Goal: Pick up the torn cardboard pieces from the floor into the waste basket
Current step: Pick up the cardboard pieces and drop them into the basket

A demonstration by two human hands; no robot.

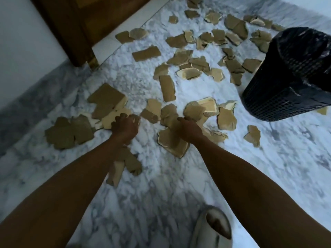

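Observation:
Several torn brown cardboard pieces lie scattered over the white marble floor. My left hand reaches down at the left, its fingers curled onto a light cardboard piece. To its right, my right hand grips a crumpled cardboard piece above a larger flat piece. The black mesh waste basket, lined with a black bag, stands at the right, about an arm's length from my right hand.
A brown wooden door and a white wall close off the upper left. My foot in a pale slipper stands at the bottom. More cardboard scraps lie under my left forearm.

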